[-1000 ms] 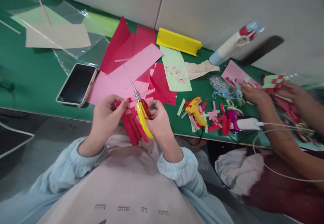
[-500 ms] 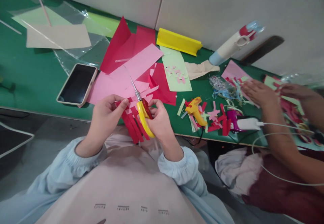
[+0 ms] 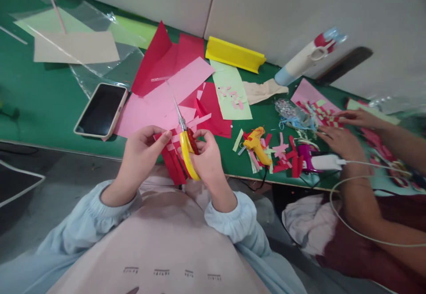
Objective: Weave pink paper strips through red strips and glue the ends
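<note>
Between thumb and fingers, my left hand (image 3: 146, 150) pinches red paper cut into strips (image 3: 174, 165), with pink strips crossing it near the top. The red strips hang down past the table's front edge. My right hand (image 3: 207, 154) is closed round the scissors (image 3: 188, 152), which have yellow and red handles, and its fingers are also close to the paper's right side. The metal blades (image 3: 179, 112) point up and away over a pink sheet (image 3: 153, 112). Whether the right fingers also grip a pink strip (image 3: 201, 119) I cannot tell.
Left of my hands lies a phone (image 3: 101, 110). Red sheets (image 3: 166, 59), a green sheet (image 3: 233, 92) with small pink pieces and a folded yellow piece (image 3: 234, 54) lie behind. A yellow glue gun (image 3: 258, 145) rests among paper scraps. At right, a co-worker's hands (image 3: 342, 141) handle woven paper.
My hands and the scissors have shifted only slightly, and the hanging red strips look more bunched together. The co-worker's hands have moved, uncovering a red and green woven piece.
</note>
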Tool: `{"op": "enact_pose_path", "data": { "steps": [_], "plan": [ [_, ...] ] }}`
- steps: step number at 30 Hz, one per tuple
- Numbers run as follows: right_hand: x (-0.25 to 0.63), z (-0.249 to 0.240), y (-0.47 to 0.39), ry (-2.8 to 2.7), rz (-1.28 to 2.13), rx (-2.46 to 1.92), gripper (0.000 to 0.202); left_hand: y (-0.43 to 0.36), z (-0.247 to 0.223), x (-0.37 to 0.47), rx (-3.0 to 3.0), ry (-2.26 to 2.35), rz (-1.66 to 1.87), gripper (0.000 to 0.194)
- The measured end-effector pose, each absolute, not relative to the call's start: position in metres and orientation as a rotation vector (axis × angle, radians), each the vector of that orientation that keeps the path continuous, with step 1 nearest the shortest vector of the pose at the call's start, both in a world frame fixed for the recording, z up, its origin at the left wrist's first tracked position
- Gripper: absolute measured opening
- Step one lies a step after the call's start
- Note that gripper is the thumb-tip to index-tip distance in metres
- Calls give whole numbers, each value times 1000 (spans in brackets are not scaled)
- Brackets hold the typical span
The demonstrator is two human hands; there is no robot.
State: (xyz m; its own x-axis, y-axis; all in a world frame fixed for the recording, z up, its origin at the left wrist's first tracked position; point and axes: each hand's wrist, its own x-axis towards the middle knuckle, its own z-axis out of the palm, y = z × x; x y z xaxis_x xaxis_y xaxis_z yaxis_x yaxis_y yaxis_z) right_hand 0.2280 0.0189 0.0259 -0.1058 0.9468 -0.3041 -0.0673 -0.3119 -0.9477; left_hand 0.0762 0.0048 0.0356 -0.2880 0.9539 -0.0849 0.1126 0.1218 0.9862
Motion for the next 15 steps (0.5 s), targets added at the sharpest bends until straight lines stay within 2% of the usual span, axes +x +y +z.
{"op": "enact_pose_path", "data": {
  "steps": [4,15],
  "plan": [
    [228,30,21,-1010,1562,-1323,46,2,41,77,940,1471,1230,28],
    [229,29,21,-1007,1597,-1328,48,-3,45,76,926,1516,1180,22]
  ]
}}
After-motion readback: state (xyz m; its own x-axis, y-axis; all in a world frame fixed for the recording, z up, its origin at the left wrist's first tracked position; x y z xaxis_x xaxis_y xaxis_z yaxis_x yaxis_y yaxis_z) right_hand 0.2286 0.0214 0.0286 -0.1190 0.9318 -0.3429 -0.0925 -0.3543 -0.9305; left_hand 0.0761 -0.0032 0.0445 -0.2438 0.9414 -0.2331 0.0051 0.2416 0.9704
